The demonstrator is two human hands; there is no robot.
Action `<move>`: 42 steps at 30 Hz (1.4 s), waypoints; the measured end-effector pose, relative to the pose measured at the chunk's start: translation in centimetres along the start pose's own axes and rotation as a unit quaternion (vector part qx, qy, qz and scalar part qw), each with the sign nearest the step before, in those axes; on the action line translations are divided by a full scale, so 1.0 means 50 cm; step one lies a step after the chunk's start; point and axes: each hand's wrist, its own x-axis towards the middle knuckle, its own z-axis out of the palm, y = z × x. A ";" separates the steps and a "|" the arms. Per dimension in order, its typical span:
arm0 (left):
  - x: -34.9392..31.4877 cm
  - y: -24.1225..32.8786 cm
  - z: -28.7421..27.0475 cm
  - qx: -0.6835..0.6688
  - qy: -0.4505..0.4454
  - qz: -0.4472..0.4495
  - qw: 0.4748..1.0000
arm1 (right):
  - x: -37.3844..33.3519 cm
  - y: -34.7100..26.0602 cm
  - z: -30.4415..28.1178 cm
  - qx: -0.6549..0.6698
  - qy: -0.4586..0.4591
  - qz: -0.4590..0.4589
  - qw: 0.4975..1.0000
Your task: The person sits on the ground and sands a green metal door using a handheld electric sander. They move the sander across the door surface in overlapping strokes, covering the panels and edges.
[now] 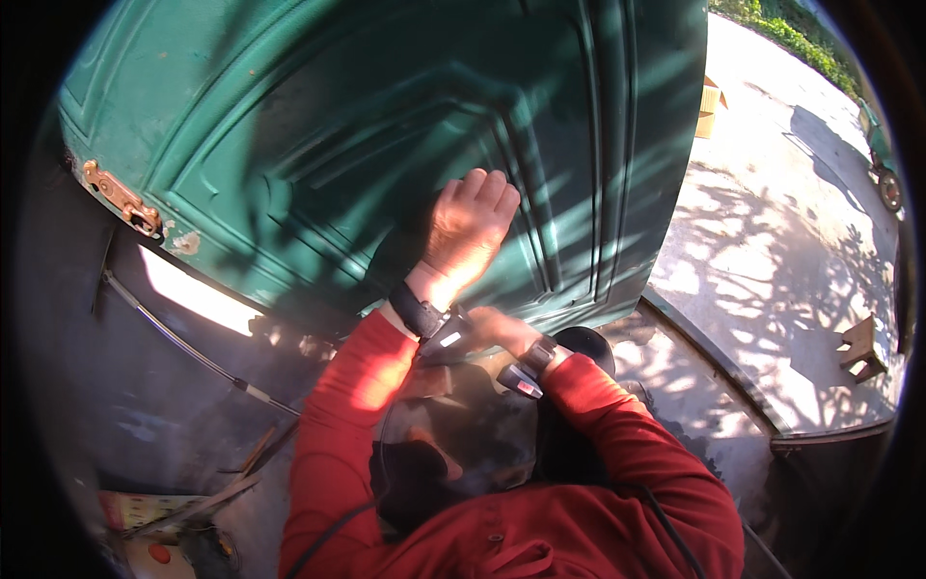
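Note:
A large green door point(357, 232) with raised mouldings fills the space in front of me. My left hand point(473, 220) is closed over its panel, knuckles outward; whatever the fingers may hold is hidden. Lower down, next to the left wrist, is my right hand point(497, 329), blurred and partly covered, near the door's near edge. Its fingers cannot be made out. Both wrists wear dark straps with small devices. A copper-coloured metal fitting point(122, 200) sits at the door's left edge, beside chipped paint.
On the left floor lies a thin metal rod point(183, 344), with wooden strips point(207, 502) nearer me. A small wooden stool point(861, 349) stands at right on the sunlit concrete, beyond a raised floor edge point(714, 367). Farther back are a cardboard box point(709, 109) and a wheeled vehicle point(878, 154).

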 end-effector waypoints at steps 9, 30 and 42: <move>-0.032 -0.167 -0.145 0.081 0.189 -0.179 0.962 | 0.011 0.073 0.002 -0.281 -0.019 -0.101 0.954; -0.062 -0.187 -0.179 0.121 0.188 -0.192 0.955 | 0.031 0.009 -0.017 -0.323 -0.099 0.157 0.928; 0.160 -0.106 -0.123 0.068 0.140 -0.034 0.987 | 0.042 0.010 -0.018 -0.389 -0.129 0.155 0.899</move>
